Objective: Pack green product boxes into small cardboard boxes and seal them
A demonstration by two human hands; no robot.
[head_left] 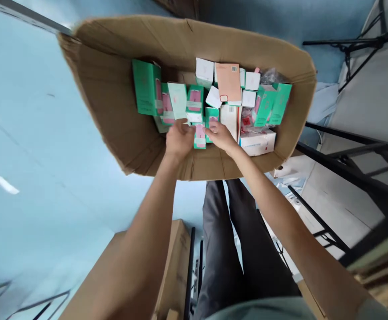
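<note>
Both my hands reach into a large open cardboard carton (pixel 114 106). Between them is a small green-and-pink box (pixel 200 137) with a pale band across its front. My left hand (pixel 179 137) has its curled fingers at the box's left edge. At the upper right edge are the fingertips of my right hand (pixel 221 134), thumb and fingers bent inward. The box appears gripped between the two hands; the fingers' undersides are hidden. Just beyond stand another green-and-pink box (pixel 195 100) and, near my right fingers, a partly covered green box (pixel 212 114).
The carton also holds a tall green box (pixel 145 89), a salmon-coloured flat box (pixel 229 82), several small white boxes and a white carton (pixel 258 142). Black metal legs (pixel 350 173) stand to the right. Another cardboard box (pixel 177 262) is below left, beside my legs (pixel 219 240).
</note>
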